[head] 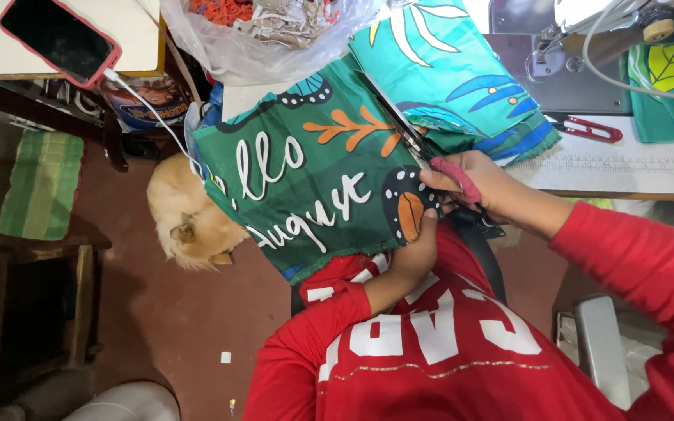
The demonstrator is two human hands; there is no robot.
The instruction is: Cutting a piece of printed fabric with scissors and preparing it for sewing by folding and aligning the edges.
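The right hand (473, 183) grips scissors (411, 136), cutting the green cloth (306, 179) at the table (626, 171) edge; the left hand (415, 253) pinches it. Cut straight next.

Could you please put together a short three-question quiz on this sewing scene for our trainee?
1. True or false: the right hand grips scissors with a pink-wrapped handle.
2. What does the left hand pinch?
3. Which lies on the floor beside the fabric? A) a fluffy dog B) a bucket C) a shoe

Key: 1 true. 2 the edge of the green printed fabric. 3 A, the fluffy dog.
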